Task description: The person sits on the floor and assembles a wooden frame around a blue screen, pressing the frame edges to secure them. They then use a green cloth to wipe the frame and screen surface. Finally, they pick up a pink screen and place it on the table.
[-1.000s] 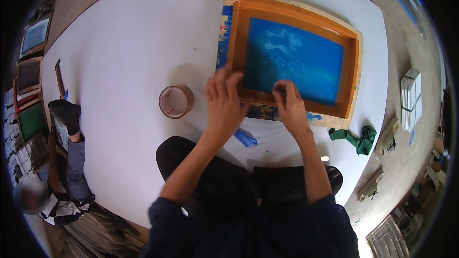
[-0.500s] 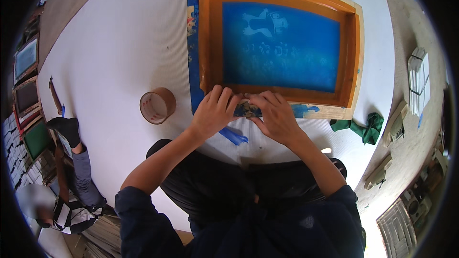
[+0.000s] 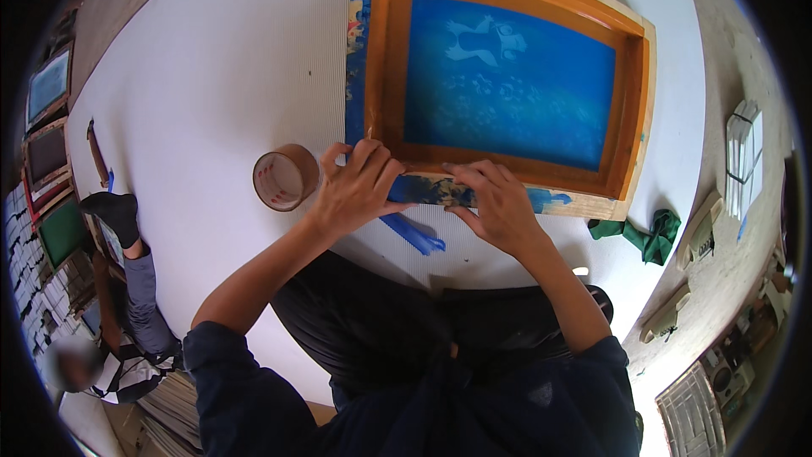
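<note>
A screen-printing frame (image 3: 647, 110) of wood lies before me, its inner sides lined with brown tape (image 3: 507, 171). Pale figures show on its blue mesh (image 3: 541, 59). At the near left corner my left hand (image 3: 359, 190) grips the near rail, fingers bent over the top and thumb along the outer side. Further right on the same rail, my right hand (image 3: 503, 211) holds it between fingers and thumb. Between the hands the wood is stained with blue and dark paint. Whether tape is pinched under the fingertips cannot be made out.
A brown tape roll (image 3: 309, 171) stands left of my left hand. A blue strip (image 3: 414, 234) lies by my knees, a crumpled green cloth (image 3: 656, 237) at the frame's near right. Shoes (image 3: 700, 224) and a tied white stack (image 3: 744, 148) sit rightward. Another person (image 3: 139, 288) is at far left.
My left hand has slid left along the near rail to the corner, widening the gap between my hands. The frame appears slightly further right in view.
</note>
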Demonstrator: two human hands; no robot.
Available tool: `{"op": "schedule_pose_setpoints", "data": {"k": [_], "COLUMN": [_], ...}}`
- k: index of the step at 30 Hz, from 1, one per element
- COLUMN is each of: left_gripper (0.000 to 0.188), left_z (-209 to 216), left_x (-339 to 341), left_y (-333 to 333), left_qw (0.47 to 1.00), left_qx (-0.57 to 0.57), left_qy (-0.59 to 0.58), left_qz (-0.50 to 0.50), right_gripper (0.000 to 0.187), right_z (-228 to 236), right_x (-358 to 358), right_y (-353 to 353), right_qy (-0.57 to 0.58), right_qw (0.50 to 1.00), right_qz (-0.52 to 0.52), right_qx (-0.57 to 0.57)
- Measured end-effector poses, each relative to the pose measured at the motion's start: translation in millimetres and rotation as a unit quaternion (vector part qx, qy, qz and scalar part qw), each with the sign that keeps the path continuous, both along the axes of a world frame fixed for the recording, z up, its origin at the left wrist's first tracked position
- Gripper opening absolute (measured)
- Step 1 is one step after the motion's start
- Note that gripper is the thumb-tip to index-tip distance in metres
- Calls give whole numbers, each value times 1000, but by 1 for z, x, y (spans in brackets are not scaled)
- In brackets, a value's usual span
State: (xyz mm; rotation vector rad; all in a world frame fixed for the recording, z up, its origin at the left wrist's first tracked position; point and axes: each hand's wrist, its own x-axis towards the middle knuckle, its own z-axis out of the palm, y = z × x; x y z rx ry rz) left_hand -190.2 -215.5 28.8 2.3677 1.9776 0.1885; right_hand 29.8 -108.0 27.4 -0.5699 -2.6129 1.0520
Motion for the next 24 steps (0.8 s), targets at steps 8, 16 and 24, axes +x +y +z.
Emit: {"op": "schedule_pose_setpoints", "data": {"k": [8,16,24], "left_gripper": [55,51,53], "left_z": [-2,-6,-7], "left_x": [-2,-3,-4], "left_y": [5,9,8], "left_qw": [999,998,997], "left_qx": [0,4,27], "left_qy": [-27,-61,-59], "left_qz": [-42,-15,-43], "right_gripper": [65,70,72], "right_z": [10,18,19], "right_x": [-10,-14,-25], "right_y": [-8,-14,-11], "right_qy": [-25,-39,-14], "right_qw": [999,986,998], "right_qz": [-43,-110,-35], "right_qx": [-20,-117,-41]}}
